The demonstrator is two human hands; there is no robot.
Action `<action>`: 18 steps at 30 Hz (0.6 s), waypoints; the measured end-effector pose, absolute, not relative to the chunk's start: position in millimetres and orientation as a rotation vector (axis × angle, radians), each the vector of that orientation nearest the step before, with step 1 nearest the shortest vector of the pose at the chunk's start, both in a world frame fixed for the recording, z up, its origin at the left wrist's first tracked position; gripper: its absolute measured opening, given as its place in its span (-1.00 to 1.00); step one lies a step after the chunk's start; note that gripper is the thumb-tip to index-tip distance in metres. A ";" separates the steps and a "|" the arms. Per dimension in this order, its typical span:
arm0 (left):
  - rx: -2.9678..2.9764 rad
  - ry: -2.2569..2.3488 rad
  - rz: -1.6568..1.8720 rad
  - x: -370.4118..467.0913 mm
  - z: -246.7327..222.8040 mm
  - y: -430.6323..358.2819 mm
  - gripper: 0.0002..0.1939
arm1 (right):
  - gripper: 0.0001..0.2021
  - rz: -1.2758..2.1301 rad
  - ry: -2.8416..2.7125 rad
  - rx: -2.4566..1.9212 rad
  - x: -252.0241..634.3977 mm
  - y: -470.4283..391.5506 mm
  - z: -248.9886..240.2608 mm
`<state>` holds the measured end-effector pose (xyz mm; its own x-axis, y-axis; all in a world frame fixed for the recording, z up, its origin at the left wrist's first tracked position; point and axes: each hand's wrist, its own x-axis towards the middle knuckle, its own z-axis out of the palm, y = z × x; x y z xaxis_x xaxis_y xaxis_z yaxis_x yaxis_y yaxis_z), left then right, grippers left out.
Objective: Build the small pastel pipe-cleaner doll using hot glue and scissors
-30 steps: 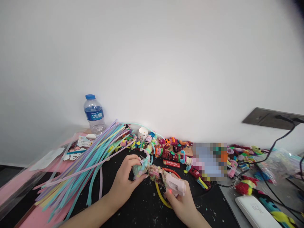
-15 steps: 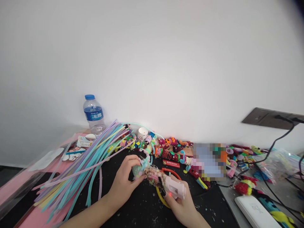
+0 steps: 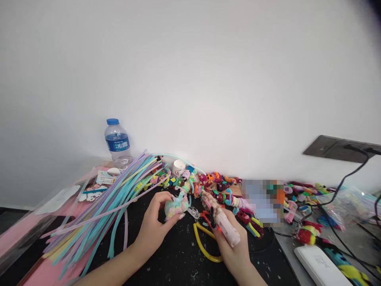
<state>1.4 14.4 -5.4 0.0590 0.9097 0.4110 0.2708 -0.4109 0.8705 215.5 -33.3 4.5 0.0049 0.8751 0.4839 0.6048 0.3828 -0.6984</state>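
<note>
My left hand (image 3: 156, 224) is closed around a fuzzy pastel ball (image 3: 176, 206) of pipe cleaners, in aqua, pink and yellow, with the thumb at its lower side. A curled piece stands at its top. In my right hand (image 3: 236, 248) is a pale pink handheld tool (image 3: 228, 229) with a small red light. Its front end is coated in fluff and points up and left, a little apart from the ball. Between my hands, pliers with a yellow handle (image 3: 204, 248) and a red handle lie on the black mat (image 3: 166, 264).
A large bundle of pastel pipe cleaners (image 3: 119, 198) lies at left, before a water bottle (image 3: 118, 145). Several colourful pipe-cleaner figures (image 3: 214, 194) line the wall near a paper cup (image 3: 179, 167). At right are a white power bank (image 3: 320, 265), black cables and a wall socket (image 3: 321, 147).
The pink tool has drawn back rightward from the ball, and its front now tilts upward. My left hand has turned the ball so more of it shows. The pliers are less covered.
</note>
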 end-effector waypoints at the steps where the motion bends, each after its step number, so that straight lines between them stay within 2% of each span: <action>1: 1.643 1.174 1.374 2.0 -4.9 15.0 -0.70 | -0.73 0.304 -1.698 -1.371 216.8 -31.6 5.1; 3: 1.459 1.127 1.361 2.9 -3.1 17.0 -0.66 | -0.62 0.197 -1.716 -1.496 219.0 -27.7 5.2; 6: 1.250 1.047 1.351 3.3 0.6 21.4 -0.67 | -0.57 0.031 -1.729 -1.690 222.5 -20.9 3.2; 12: 0.917 0.877 1.313 1.9 3.7 27.2 -0.79 | -0.68 -0.176 -1.802 -1.889 234.5 -11.2 -0.9; 18: 0.737 0.630 1.157 0.2 8.5 28.8 -0.84 | -0.64 -0.256 -1.785 -1.975 234.6 -10.8 -2.7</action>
